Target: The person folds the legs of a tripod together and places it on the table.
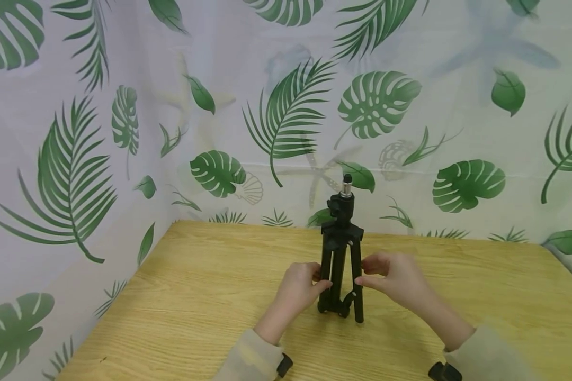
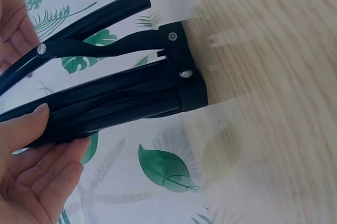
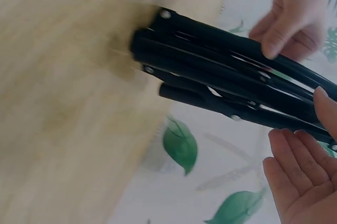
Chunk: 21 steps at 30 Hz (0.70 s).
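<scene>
A small black tripod (image 1: 339, 264) is upright at the wooden table (image 1: 205, 296), its legs folded in near the centre column and a silver stud with a black tip at its top. My left hand (image 1: 297, 288) holds the left leg, thumb in front and fingers behind, as the left wrist view also shows. On the other side, my right hand (image 1: 400, 278) pinches the right leg (image 3: 210, 109), which stands slightly out from the rest. A hinged brace (image 2: 113, 47) links this leg to the lower hub (image 2: 192, 76). The leg partly hides the right fingertips.
A white cloth (image 1: 286, 127) printed with green leaves hangs behind the table and along its left side. Dark wrist straps (image 1: 284, 365) show at both sleeves.
</scene>
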Each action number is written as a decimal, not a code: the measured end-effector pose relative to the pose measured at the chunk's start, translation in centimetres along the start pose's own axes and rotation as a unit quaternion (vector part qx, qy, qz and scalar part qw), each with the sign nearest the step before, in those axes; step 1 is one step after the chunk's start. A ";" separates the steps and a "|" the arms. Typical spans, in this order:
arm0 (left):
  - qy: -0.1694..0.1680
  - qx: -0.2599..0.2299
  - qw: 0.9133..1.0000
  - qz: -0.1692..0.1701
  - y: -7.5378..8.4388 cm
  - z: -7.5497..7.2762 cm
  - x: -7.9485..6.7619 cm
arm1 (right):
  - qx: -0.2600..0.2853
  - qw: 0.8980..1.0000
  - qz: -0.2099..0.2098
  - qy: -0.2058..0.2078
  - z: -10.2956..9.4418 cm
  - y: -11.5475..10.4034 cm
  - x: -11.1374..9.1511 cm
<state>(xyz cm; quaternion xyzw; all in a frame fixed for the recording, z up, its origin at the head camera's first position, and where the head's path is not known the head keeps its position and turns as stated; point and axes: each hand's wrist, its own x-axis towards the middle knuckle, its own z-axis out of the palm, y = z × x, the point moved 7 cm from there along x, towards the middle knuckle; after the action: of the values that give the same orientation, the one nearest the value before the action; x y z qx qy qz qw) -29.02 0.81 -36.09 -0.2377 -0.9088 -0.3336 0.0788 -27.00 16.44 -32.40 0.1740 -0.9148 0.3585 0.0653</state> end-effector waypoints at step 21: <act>-0.012 -0.035 0.999 -0.007 -0.3 -0.1 0.4 | -0.017 0.999 0.020 0.031 1.6 0.9 -0.7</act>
<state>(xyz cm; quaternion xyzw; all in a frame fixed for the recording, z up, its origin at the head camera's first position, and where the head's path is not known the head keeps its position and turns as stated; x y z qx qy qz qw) -29.51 0.67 -36.09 -0.2383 -0.8991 -0.3628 0.0569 -26.69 16.16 -34.36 0.1430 -0.9215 0.3498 0.0893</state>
